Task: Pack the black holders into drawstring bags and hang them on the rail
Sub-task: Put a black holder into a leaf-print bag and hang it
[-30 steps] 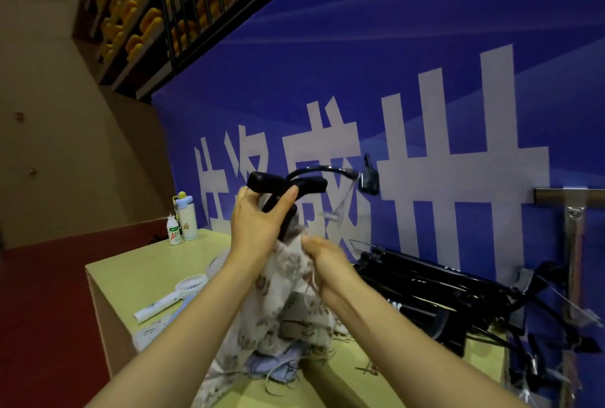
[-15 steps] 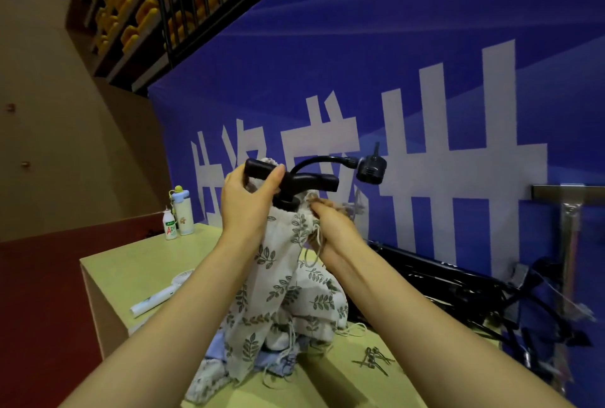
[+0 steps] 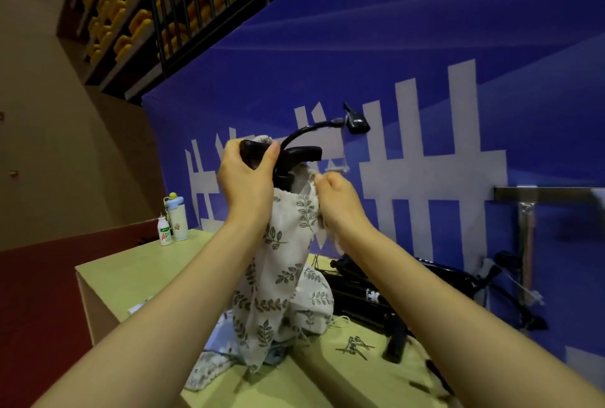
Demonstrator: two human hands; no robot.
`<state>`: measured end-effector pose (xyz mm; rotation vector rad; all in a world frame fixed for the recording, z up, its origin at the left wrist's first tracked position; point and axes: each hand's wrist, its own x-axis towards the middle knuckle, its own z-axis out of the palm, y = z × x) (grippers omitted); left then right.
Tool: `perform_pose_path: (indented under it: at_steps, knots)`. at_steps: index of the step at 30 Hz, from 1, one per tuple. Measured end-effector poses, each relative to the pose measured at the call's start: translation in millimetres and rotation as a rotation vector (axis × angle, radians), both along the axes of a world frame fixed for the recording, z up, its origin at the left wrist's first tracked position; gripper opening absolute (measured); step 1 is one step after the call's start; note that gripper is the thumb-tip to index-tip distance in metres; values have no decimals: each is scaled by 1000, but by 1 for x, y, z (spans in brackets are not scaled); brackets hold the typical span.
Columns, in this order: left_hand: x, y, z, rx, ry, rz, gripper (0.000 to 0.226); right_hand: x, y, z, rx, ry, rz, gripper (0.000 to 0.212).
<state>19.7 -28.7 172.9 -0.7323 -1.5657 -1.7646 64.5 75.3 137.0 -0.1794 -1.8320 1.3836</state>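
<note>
My left hand (image 3: 246, 175) grips the flat top of a black holder (image 3: 296, 155), held up in front of the blue wall. Its curved gooseneck arm ends in a small clamp head (image 3: 357, 121) up to the right. The holder's lower part sits inside a white leaf-print drawstring bag (image 3: 288, 244) that hangs down to the table. My right hand (image 3: 337, 193) pinches the bag's rim at the opening, just right of the holder. A metal rail (image 3: 543, 194) sticks out from the wall at the right.
A heap of black holders (image 3: 376, 296) lies on the pale green table (image 3: 137, 270) to the right. More printed bags (image 3: 209, 371) lie under the raised one. Small metal clips (image 3: 355, 345) are scattered nearby. Two bottles (image 3: 173, 221) stand at the table's far left corner.
Both hands have lifted the holder and bag higher. The bag now hangs stretched out, and its rim has come up around the holder's lower part.
</note>
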Motion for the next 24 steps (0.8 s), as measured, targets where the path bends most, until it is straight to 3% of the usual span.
perform_pose_path:
  at_steps: [5,9,17,22,24]
  knots:
    - [46,4,20,-38,96,26,17,56,25,13,369,-76,-215,36]
    - [92,17,39,-40,212,20,24,113,33,33,526,-156,-291,32]
    - [156,59,50,51,185,-84,22,216,78,55,17,-291,86,27]
    - [192,104,40,62,96,-238,20,281,115,57,-295,27,106,17]
    - [206,121,32,54,63,-283,20,298,125,56,-366,70,77,19]
